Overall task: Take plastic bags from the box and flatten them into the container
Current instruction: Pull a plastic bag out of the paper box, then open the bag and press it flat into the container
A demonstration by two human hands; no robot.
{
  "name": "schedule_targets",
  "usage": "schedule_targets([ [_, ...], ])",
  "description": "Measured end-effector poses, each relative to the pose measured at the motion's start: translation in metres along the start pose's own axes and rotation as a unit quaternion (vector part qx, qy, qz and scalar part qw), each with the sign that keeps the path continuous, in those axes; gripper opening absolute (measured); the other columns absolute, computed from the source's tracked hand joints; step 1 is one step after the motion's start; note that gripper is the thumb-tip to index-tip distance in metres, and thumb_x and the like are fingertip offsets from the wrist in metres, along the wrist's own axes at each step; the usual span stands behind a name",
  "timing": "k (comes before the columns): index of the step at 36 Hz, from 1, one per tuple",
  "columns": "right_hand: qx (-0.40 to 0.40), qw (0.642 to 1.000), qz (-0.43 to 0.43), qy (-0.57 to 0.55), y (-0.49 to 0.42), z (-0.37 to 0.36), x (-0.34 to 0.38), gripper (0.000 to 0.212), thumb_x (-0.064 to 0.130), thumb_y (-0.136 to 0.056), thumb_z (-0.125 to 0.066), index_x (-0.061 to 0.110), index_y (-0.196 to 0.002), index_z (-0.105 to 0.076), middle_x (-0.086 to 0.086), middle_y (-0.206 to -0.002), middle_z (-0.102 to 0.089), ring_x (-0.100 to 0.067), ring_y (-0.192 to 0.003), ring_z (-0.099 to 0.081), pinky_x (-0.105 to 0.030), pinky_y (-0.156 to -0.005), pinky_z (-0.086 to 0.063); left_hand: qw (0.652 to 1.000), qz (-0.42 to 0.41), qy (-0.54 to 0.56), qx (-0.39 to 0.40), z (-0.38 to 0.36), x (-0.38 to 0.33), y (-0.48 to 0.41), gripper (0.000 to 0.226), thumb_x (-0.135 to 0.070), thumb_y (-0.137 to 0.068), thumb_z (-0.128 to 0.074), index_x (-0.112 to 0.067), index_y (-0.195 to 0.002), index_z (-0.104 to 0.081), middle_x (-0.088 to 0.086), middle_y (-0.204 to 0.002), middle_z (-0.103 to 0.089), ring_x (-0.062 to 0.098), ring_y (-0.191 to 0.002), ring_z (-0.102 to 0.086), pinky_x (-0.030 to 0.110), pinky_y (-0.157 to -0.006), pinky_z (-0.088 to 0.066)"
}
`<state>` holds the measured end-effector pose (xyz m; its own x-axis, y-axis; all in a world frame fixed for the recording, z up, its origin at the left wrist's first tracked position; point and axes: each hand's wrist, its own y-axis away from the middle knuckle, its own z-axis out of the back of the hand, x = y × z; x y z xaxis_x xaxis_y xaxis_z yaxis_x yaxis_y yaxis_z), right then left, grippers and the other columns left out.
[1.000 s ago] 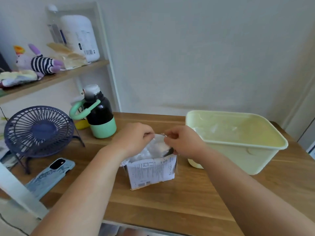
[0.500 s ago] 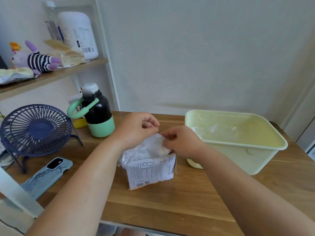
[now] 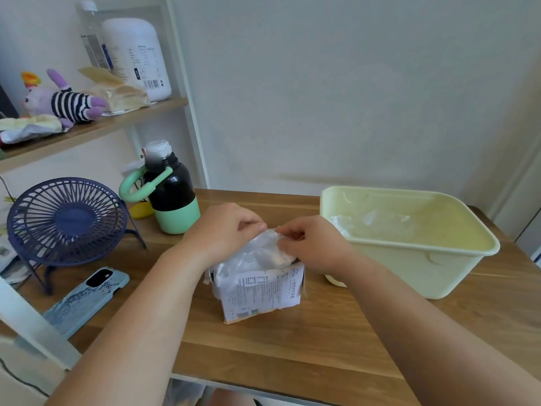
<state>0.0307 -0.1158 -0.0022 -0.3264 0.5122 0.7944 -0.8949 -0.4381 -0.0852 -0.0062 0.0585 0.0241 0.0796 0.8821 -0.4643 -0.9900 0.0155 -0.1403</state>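
A torn cardboard box [image 3: 259, 291] with printed text on its near face stands upright on the wooden desk [image 3: 292, 341], and everything here is placed from it. Out of the box's open top rises a wad of thin clear plastic bag [image 3: 257, 250], crumpled and partly drawn up above the box's ragged edge. The left hand [image 3: 222, 230] sits just above the box's left corner, its thumb and curled fingers pinching the upper left edge of the film. The right hand [image 3: 313, 244] sits above the box's right corner, its fingertips pinching the same film from the other side (the two pinches nearly meet over the middle of the box). Both forearms reach in from the near side of the box. Just to the right of the box stands a pale yellow-green plastic container [image 3: 395, 268], open at the top, with clear bags [image 3: 371, 222] lying on its floor. Behind and to the left of the box stands a black bottle [image 3: 169, 194] with a mint base and handle. Further left of the box are a dark blue desk fan [image 3: 67, 221] and, nearer, a phone [image 3: 87, 297] in a blue case lying face down.
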Motion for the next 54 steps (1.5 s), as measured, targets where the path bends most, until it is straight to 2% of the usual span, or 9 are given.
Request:
schedule_targets([
  [7, -0.015, 1.0, -0.012, -0.003, -0.001, -0.001, -0.001, 0.022, 0.014, -0.09, -0.06, 0.015, -0.109, -0.07, 0.01, -0.089, -0.063, -0.011, -0.087, -0.061, -0.023, -0.078, -0.052, 0.997, 0.012, -0.044, 0.068, -0.003, -0.003, 0.004, 0.021, -0.031, -0.097, -0.056, -0.02, -0.1, -0.074, -0.001, -0.095, -0.072, 0.016, -0.088, -0.064, 0.037, -0.083, -0.052],
  [13, -0.002, 1.0, -0.013, 0.012, 0.0, 0.0, 0.001, 0.021, 0.011, -0.089, -0.06, 0.016, -0.106, -0.072, -0.001, -0.097, -0.07, -0.019, -0.092, -0.064, -0.033, -0.082, -0.054, 0.998, 0.016, 0.052, -0.003, 0.002, -0.007, 0.001, 0.016, -0.02, -0.081, -0.076, -0.035, -0.086, -0.073, -0.018, -0.07, -0.069, -0.007, -0.073, -0.064, 0.014, -0.075, -0.05],
  [21, 0.004, 1.0, -0.004, 0.007, -0.001, 0.002, 0.002, 0.025, 0.009, -0.087, -0.062, 0.015, -0.11, -0.068, 0.013, -0.085, -0.059, -0.01, -0.084, -0.059, -0.023, -0.076, -0.051, 0.966, 0.053, 0.245, -0.057, 0.003, -0.017, -0.005, 0.02, -0.011, -0.08, -0.076, -0.024, -0.095, -0.072, -0.01, -0.087, -0.073, -0.001, -0.083, -0.067, 0.009, -0.073, -0.049],
  [25, -0.001, 1.0, -0.004, -0.002, -0.002, 0.002, -0.001, 0.022, 0.01, -0.087, -0.062, 0.016, -0.108, -0.068, 0.013, -0.083, -0.057, -0.003, -0.076, -0.054, -0.017, -0.07, -0.048, 0.971, 0.103, 0.213, -0.037, 0.01, -0.01, -0.003, 0.024, -0.022, -0.086, -0.071, -0.025, -0.109, -0.065, -0.01, -0.103, -0.068, 0.002, -0.089, -0.064, 0.017, -0.074, -0.05],
  [29, -0.004, 1.0, 0.001, 0.003, -0.004, 0.0, -0.002, 0.021, 0.01, -0.088, -0.062, 0.017, -0.106, -0.068, 0.015, -0.082, -0.056, 0.001, -0.073, -0.051, -0.011, -0.062, -0.042, 0.973, 0.147, 0.176, 0.021, 0.017, -0.006, 0.002, 0.022, -0.034, -0.088, -0.068, -0.017, -0.102, -0.066, -0.003, -0.094, -0.067, 0.008, -0.082, -0.063, 0.02, -0.064, -0.049],
  [36, -0.005, 1.0, 0.008, 0.023, -0.006, -0.003, 0.002, 0.021, 0.01, -0.088, -0.059, 0.019, -0.105, -0.067, 0.011, -0.08, -0.057, -0.001, -0.068, -0.051, -0.012, -0.057, -0.041, 0.965, 0.107, 0.24, -0.004, 0.014, -0.007, 0.006, 0.019, -0.018, -0.084, -0.073, -0.024, -0.102, -0.069, -0.009, -0.093, -0.072, 0.003, -0.085, -0.066, 0.016, -0.069, -0.048],
  [42, -0.042, 0.997, 0.045, 0.051, -0.004, -0.002, 0.004, 0.031, 0.011, -0.084, -0.064, 0.018, -0.113, -0.063, 0.009, -0.088, -0.059, -0.006, -0.081, -0.055, -0.018, -0.071, -0.046, 0.949, 0.085, 0.301, -0.032, 0.008, -0.008, 0.003, 0.021, -0.009, -0.085, -0.071, -0.022, -0.101, -0.07, -0.004, -0.093, -0.072, 0.007, -0.085, -0.067, 0.017, -0.074, -0.053],
  [49, 0.007, 0.995, 0.083, -0.054, -0.007, 0.003, 0.012, 0.035, 0.031, -0.092, -0.059, 0.027, -0.126, -0.053, 0.009, -0.061, -0.046, -0.001, -0.048, -0.041, -0.013, -0.049, -0.036, 0.952, -0.017, 0.306, -0.001, 0.009, -0.008, 0.006, 0.027, -0.002, -0.091, -0.061, -0.025, -0.105, -0.068, -0.009, -0.092, -0.073, 0.002, -0.088, -0.068, 0.01, -0.075, -0.05],
  [54, 0.043, 0.995, 0.08, -0.032, -0.01, 0.004, 0.014, 0.013, 0.025, -0.095, -0.057, 0.024, -0.103, -0.067, -0.002, -0.065, -0.042, -0.01, -0.054, -0.034, -0.016, -0.049, -0.031, 0.954, -0.016, 0.298, -0.027, 0.005, -0.005, 0.008, 0.02, -0.006, -0.096, -0.054, -0.021, -0.107, -0.063, -0.011, -0.098, -0.071, 0.0, -0.09, -0.066, 0.015, -0.078, -0.051],
])
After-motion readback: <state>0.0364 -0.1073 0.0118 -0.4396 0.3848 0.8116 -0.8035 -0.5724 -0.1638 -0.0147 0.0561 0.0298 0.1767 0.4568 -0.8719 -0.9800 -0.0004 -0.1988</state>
